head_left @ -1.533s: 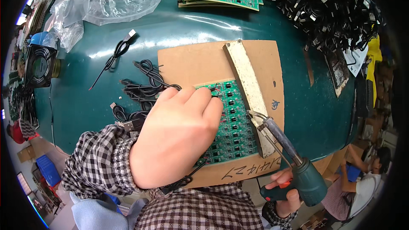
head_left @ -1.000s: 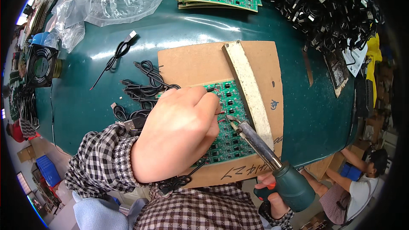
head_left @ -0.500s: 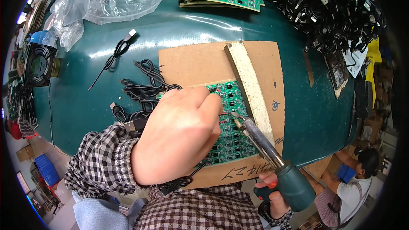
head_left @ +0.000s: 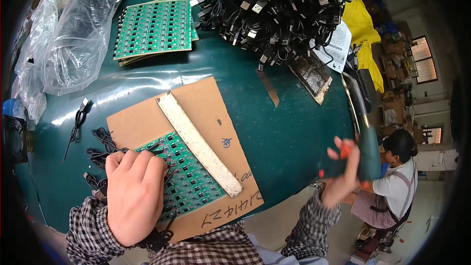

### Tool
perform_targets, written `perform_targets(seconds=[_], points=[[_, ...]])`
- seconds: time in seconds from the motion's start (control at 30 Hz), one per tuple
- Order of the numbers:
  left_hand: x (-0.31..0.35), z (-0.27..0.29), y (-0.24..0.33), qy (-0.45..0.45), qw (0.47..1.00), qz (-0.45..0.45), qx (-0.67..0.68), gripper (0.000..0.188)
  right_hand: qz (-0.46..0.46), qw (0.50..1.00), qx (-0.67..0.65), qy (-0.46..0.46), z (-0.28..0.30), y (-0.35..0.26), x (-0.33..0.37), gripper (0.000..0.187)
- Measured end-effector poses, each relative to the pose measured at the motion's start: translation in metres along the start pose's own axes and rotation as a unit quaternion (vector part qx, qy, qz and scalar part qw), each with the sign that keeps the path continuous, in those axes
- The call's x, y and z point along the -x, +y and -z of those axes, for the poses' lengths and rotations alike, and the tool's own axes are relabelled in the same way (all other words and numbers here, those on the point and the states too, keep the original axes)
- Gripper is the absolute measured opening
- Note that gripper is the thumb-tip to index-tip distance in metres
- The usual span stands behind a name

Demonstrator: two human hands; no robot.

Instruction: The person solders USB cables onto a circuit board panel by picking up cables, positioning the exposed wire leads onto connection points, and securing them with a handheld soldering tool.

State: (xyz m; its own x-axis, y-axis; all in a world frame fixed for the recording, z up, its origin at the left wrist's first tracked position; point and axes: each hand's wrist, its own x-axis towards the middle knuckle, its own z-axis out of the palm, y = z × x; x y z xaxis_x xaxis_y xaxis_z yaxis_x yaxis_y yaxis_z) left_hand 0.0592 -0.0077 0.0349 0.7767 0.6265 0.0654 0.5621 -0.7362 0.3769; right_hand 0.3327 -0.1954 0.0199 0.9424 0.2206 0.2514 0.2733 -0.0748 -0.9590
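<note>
My left hand (head_left: 136, 194) is closed over the left side of a green circuit board panel (head_left: 194, 181), its fingertips pinched and hidden beneath the knuckles. Short red wire ends and a black cable end show beside those fingers. The panel lies on a brown cardboard sheet (head_left: 203, 100), with a worn whitish bar (head_left: 196, 142) resting slantwise along its right edge. Off to the right, past the cardboard, my right hand (head_left: 346, 174) grips a soldering iron (head_left: 371, 159) by its dark green handle. The iron is smeared by motion and its metal shaft points up and away.
Coiled black cables (head_left: 102, 156) lie left of the panel; one USB cable (head_left: 77, 123) sits farther out. Behind are a plastic bag (head_left: 78, 39), stacked circuit boards (head_left: 154, 25) and a heap of USB cables (head_left: 279, 14). A dark, crusted block (head_left: 311, 78) lies beside it. A person (head_left: 392, 186) sits at right.
My right hand has carried the soldering iron off the panel, out to the right. My view has swung rightward; the left hand still presses at the panel's left side.
</note>
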Motion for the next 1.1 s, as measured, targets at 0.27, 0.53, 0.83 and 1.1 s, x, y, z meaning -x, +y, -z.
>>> perform_targets(seconds=[0.27, 0.53, 0.83, 1.1], points=[[-0.003, -0.007, -0.013, 0.035, 0.989, 0.007, 0.147, 0.015, -0.054, 0.994, 0.013, -0.092, 0.011, -0.006, 0.017, 0.045], [-0.003, -0.018, -0.017, 0.033, 0.991, 0.027, 0.125, 0.017, -0.126, 0.948, -0.098, -0.276, 0.025, -0.013, 0.096, 0.068], [0.002, -0.026, -0.016, 0.077, 0.991, 0.028, 0.110, 0.018, -0.165, 0.929, -0.081, -0.322, 0.033, -0.011, 0.122, 0.066], [-0.002, -0.028, -0.009, 0.058, 0.995, 0.030, 0.073, 0.018, -0.207, 0.908, -0.082, -0.355, 0.034, -0.012, 0.122, 0.063]])
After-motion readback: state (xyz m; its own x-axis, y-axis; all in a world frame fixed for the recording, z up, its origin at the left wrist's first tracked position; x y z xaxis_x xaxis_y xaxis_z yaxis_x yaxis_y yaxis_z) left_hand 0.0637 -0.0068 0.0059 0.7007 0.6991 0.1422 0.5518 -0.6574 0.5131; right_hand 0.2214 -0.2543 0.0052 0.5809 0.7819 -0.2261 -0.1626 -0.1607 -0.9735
